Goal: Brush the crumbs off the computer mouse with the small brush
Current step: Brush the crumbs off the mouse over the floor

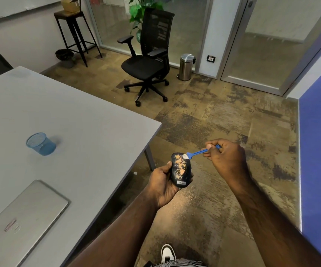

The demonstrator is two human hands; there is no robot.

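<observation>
My left hand (pixel 162 185) grips a black computer mouse (pixel 180 170) from its left side and underneath, holding it over the floor just off the table's corner. Orange-tan crumbs cover the mouse's top in a streak down the middle. My right hand (pixel 226 158) pinches the blue handle of a small brush (pixel 196 152). The brush's white bristles touch the far right edge of the mouse's top.
A grey table (pixel 69 116) fills the left, carrying a blue mesh cup (pixel 40 144) and a closed silver laptop (pixel 21 222). A black office chair (pixel 148 58), a steel bin (pixel 186 66) and a tall stool (pixel 74 33) stand further off on the carpet. A blue panel (pixel 319 170) lines the right.
</observation>
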